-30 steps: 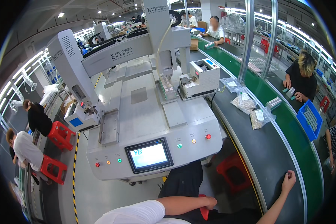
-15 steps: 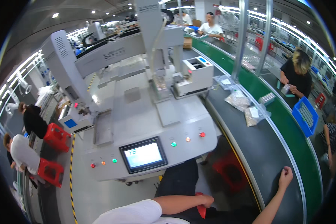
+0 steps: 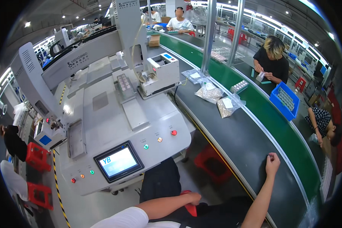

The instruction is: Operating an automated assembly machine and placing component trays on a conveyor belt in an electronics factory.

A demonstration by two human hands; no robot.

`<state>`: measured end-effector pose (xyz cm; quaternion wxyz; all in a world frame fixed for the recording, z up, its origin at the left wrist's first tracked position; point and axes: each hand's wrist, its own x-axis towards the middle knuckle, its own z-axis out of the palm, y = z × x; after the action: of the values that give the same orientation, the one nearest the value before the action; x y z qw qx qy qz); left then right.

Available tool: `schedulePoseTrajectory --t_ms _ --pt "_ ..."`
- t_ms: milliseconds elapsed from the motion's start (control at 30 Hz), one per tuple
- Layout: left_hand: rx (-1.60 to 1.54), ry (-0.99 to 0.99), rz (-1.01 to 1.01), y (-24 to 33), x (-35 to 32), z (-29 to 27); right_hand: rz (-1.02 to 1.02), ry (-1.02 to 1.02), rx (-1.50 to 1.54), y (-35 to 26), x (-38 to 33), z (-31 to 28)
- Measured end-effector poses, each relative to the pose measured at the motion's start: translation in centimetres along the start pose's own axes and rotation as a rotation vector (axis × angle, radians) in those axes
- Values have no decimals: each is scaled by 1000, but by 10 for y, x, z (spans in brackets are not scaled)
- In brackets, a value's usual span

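Resting a curled, seemingly empty right hand (image 3: 272, 163) on the tabletop (image 3: 250, 148), with the left hand (image 3: 194, 198) against a red stool (image 3: 190, 209).
Unable to tell whether gripping with the left. In the stool, low beside a dark trouser leg (image 3: 161, 181): likely stiff, light, smooth plastic, best taken by the rim. Farther up, beside the green belt (image 3: 288, 140): three bags (image 3: 212, 93), probably soft and shifting, best supported from below.

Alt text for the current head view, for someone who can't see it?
A person's loosely curled right hand is over a dark worktop, their left hand at a red object. To the left stands a pale machine with a lit screen; clear bags lie farther along the worktop, and a co-worker is beyond a green strip, near a blue basket.
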<state>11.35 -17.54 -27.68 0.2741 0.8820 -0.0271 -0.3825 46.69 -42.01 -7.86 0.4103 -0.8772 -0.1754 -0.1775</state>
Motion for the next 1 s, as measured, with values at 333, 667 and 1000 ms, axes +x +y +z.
schedulePoseTrajectory --t_ms 333,667,1000 --pt "-9 30 25 -4 4 6 -2 12 -20 -5 -1 0" --pt "-2 40 21 -6 5 6 -15 17 -22 -5 -1 2" --pt "-3 11 19 -3 -1 -1 -7 1 -2 -6 -1 1"
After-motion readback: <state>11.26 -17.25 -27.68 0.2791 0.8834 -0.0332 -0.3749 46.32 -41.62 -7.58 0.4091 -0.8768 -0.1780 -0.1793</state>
